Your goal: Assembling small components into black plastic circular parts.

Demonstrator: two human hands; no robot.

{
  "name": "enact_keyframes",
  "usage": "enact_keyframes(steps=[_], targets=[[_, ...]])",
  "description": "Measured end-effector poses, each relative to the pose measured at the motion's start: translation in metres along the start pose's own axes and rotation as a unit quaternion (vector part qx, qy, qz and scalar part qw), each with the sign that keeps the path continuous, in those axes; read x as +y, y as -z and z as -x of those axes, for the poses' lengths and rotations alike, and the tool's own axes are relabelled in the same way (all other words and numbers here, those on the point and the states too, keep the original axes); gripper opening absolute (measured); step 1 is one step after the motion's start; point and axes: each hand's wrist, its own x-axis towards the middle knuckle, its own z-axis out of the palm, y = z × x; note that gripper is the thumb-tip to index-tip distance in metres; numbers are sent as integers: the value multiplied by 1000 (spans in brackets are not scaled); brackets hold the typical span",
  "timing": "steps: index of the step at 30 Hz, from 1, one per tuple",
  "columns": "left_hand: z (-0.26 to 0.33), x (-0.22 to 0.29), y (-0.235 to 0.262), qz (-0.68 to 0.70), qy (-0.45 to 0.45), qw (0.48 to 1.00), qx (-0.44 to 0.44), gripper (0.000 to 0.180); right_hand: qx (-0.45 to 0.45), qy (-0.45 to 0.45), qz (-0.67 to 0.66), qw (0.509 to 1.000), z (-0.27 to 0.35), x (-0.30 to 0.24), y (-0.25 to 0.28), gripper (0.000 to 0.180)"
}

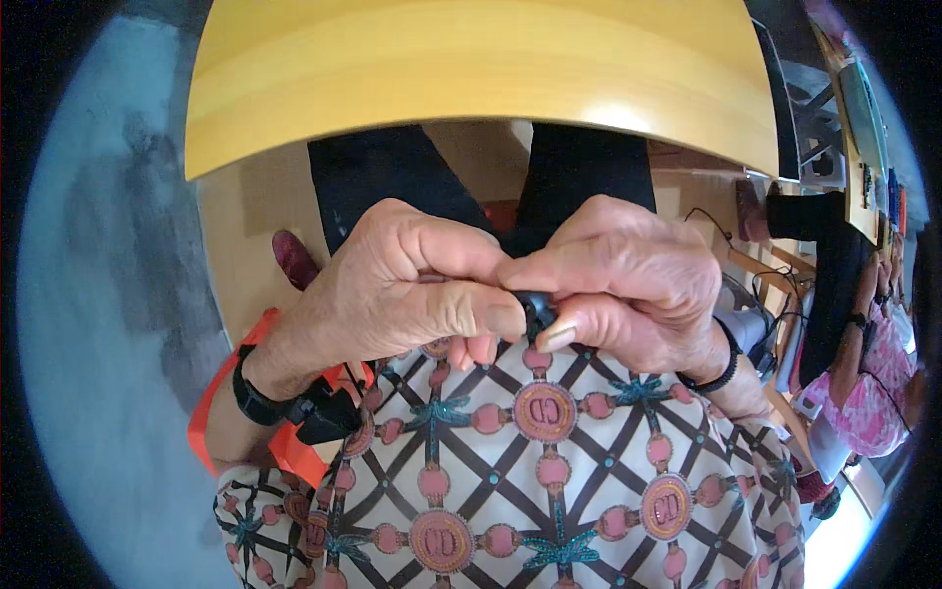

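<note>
In front of my chest, both hands meet around a small black piece (536, 312), whose kind I cannot make out. My left hand (417, 285) is closed, its thumb and bent fingers pressing at the piece's left side. From the other side, my right hand (628, 285) pinches it between thumb and forefinger. The fingertips of the two hands touch or nearly touch, and they cover most of the piece. A black strap with a dark device (285, 407) circles my left wrist. Around my right wrist runs a dark beaded band (721, 361).
A yellow table (471, 74) lies beyond my knees. An orange object (221, 402) is beside my left forearm. At the far right, another person in a pink patterned top (883, 383) sits at a table (859, 187). Dark cables (780, 285) hang on the right.
</note>
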Motion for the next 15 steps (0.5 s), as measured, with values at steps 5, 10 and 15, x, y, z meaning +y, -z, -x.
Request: enact_keyframes(steps=[5,10,15], targets=[[7,-14,-10,27,53,993,-101,15,-48,-24,-14,998,24,-7,-5,27],[16,-30,-23,-76,-34,991,-105,18,-82,-30,5,996,42,-10,-11,30],[23,-34,-30,-166,-105,978,-75,15,-106,21,7,994,50,-8,-16,25]])
